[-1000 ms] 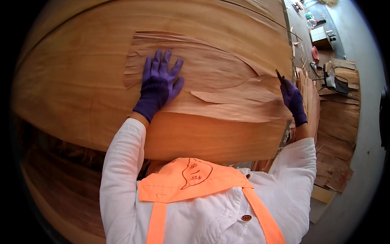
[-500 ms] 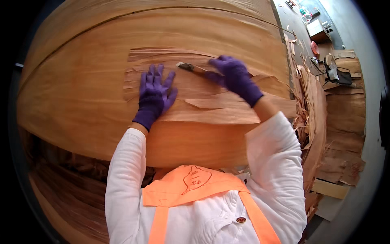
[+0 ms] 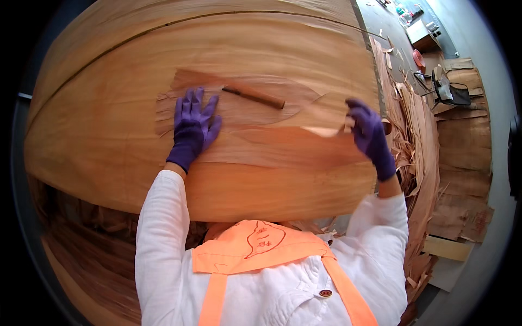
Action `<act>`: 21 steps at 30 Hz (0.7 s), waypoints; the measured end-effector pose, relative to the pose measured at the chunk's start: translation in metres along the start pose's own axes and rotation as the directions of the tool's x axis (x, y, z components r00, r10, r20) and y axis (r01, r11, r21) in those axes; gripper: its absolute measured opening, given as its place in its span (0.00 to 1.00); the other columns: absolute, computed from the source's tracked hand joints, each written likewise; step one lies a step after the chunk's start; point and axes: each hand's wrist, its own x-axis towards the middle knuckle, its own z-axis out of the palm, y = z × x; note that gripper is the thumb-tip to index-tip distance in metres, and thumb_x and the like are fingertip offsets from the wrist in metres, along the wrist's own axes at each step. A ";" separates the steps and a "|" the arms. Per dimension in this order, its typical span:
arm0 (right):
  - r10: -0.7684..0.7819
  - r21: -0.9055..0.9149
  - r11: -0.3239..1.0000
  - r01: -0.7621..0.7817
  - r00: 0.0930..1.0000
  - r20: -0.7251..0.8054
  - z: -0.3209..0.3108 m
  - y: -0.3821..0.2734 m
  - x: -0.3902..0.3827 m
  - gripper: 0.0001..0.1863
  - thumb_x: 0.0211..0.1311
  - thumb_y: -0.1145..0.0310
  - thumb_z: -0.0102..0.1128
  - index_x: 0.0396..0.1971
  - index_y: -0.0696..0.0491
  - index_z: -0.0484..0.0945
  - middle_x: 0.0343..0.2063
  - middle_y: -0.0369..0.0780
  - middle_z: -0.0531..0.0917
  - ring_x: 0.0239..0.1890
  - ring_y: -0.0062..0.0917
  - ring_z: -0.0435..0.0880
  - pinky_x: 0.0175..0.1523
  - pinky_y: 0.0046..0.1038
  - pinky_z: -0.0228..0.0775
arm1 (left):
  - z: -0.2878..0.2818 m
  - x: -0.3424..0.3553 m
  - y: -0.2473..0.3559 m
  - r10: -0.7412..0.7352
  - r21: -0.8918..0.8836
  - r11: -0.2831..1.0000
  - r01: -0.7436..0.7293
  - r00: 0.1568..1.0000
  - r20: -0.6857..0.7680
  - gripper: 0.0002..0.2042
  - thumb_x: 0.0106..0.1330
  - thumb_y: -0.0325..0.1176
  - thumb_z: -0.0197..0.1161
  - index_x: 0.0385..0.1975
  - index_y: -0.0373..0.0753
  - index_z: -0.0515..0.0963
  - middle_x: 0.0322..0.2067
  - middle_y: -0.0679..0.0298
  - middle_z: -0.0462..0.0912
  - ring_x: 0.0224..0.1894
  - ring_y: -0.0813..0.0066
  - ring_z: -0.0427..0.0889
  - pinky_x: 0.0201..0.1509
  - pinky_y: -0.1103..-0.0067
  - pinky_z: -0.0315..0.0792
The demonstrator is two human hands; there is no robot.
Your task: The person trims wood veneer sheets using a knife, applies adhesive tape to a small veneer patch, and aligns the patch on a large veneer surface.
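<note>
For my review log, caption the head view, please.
Left hand flat on reddish veneer, brown tool lying nearby.

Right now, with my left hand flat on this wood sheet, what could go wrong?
The unheld tool might slide if the reddish sheet beneath it shifts. That sheet looks thin and ragged at its left edge, so a tug from your right hand could tear it.

Orange apron (image 3: 231, 259) bears small handwritten characters (image 3: 262, 243) in dark strokes, inside pointed leaf-like outline (image 3: 250, 240); brown sheet (image 3: 472, 227) at far right bears faint reddish marks (image 3: 481, 220), too small to read.
</note>
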 end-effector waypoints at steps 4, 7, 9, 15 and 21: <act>-0.068 -0.047 0.995 0.086 0.953 0.297 0.002 -0.030 -0.059 0.12 0.43 0.72 0.63 0.30 0.52 0.72 0.51 0.46 0.72 0.50 0.43 0.73 0.49 0.40 0.66 | 0.004 0.000 0.000 0.003 0.060 0.998 -0.006 0.999 0.051 0.26 0.57 0.48 0.52 0.57 0.49 0.68 0.60 0.52 0.62 0.61 0.52 0.60 0.65 0.59 0.47; 0.049 -0.056 0.998 -0.033 0.946 0.319 0.018 -0.037 -0.077 0.25 0.43 0.67 0.64 0.46 0.47 0.72 0.52 0.45 0.71 0.52 0.41 0.71 0.52 0.41 0.64 | -0.001 0.004 0.002 0.003 0.110 0.994 -0.009 0.999 0.052 0.25 0.57 0.47 0.52 0.55 0.48 0.69 0.58 0.52 0.66 0.59 0.53 0.62 0.65 0.60 0.49; 0.100 -0.133 0.989 -0.066 0.958 0.268 0.029 -0.042 -0.080 0.36 0.42 0.67 0.65 0.57 0.43 0.66 0.49 0.43 0.73 0.49 0.38 0.73 0.50 0.38 0.65 | -0.014 0.013 0.006 -0.024 0.133 0.991 0.000 0.983 0.183 0.22 0.58 0.45 0.52 0.53 0.47 0.71 0.55 0.51 0.69 0.58 0.53 0.64 0.64 0.61 0.50; 0.113 -0.264 0.964 -0.035 0.951 0.287 0.024 -0.051 -0.085 0.28 0.41 0.75 0.57 0.49 0.48 0.72 0.32 0.39 0.79 0.38 0.34 0.77 0.42 0.37 0.66 | -0.012 0.010 -0.015 0.144 -0.020 0.990 -0.143 0.989 0.040 0.18 0.62 0.43 0.51 0.50 0.46 0.73 0.47 0.51 0.75 0.53 0.53 0.70 0.58 0.61 0.57; 0.202 -0.409 0.857 -0.312 0.935 -0.290 -0.044 -0.040 -0.156 0.14 0.53 0.73 0.52 0.41 0.54 0.78 0.36 0.45 0.81 0.38 0.38 0.80 0.44 0.36 0.70 | -0.014 0.010 -0.021 0.056 -0.094 0.994 -0.058 0.998 -0.024 0.22 0.62 0.46 0.51 0.51 0.39 0.72 0.49 0.50 0.74 0.56 0.55 0.69 0.63 0.67 0.57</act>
